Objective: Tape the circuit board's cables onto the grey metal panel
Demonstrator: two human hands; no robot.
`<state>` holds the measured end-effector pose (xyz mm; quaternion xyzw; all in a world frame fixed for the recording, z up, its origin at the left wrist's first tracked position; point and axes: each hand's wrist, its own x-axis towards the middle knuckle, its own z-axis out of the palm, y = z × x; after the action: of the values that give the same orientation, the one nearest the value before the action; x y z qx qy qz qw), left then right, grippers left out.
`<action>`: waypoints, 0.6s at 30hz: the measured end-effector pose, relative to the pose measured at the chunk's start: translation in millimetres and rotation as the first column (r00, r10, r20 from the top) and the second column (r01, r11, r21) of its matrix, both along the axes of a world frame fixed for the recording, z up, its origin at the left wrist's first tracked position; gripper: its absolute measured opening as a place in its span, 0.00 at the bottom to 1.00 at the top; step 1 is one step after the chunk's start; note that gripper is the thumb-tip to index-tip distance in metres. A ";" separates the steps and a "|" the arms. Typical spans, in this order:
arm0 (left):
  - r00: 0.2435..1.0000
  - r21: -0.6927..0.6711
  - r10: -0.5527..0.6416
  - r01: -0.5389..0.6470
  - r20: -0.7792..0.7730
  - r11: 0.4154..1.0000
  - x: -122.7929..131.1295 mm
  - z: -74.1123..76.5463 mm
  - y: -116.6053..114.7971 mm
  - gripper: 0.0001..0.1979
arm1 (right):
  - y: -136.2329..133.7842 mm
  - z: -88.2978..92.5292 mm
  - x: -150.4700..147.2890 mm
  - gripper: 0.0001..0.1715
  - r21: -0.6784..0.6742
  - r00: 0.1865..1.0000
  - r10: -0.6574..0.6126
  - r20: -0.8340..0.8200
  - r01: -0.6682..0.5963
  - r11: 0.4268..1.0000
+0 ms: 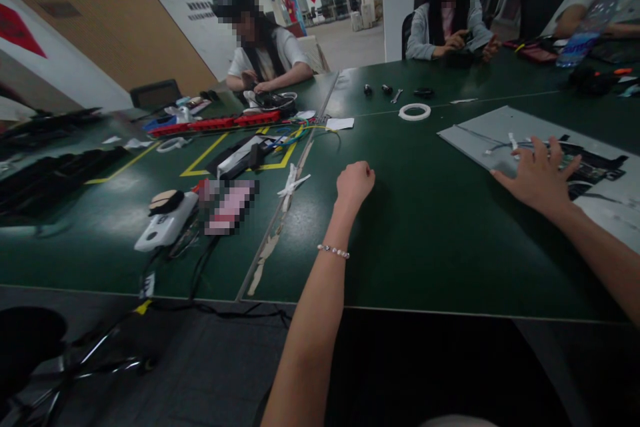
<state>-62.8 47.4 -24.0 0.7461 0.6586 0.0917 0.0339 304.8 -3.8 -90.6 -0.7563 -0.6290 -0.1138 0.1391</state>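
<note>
My left hand (356,181), with a beaded bracelet (334,251) on the wrist, rests curled on the green table (415,233); whether its fingers hold anything is hidden. At the right, my right hand (543,173) is spread, fingers apart, over a dark assembly with thin cables (600,163). That assembly lies on a light grey sheet (480,130). The fingertips are close to a small white connector (513,141). A ring of white tape (415,112) lies beyond, between my two hands.
To the left are a white power strip (167,220), a pink phone (231,208), a black-and-white device (243,157) and red strips (215,124). A wrench (397,95) lies farther back. Two people sit across the table; another is at the far right near a bottle (583,37).
</note>
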 end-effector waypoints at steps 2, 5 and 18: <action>1.000 -0.018 -0.009 0.008 -0.009 1.000 1.3 -3.1 0.3 0.12 | 2.5 -2.9 7.7 0.38 0.012 0.999 -0.044 0.002 0.044 0.999; 0.999 -0.016 -0.016 0.016 -0.029 1.000 2.8 -6.5 0.3 0.12 | 5.7 -7.2 20.2 0.39 0.033 0.992 -0.128 0.005 0.128 0.991; 0.998 -0.010 -0.053 0.053 -0.012 0.999 6.8 -5.5 -3.1 0.12 | 21.9 -28.7 86.3 0.41 0.122 0.938 -0.340 0.065 0.331 0.936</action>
<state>-56.0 44.4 -29.5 0.7638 0.6391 0.0830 0.0356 391.1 18.1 -119.3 -0.8383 -0.4888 -0.2024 0.1319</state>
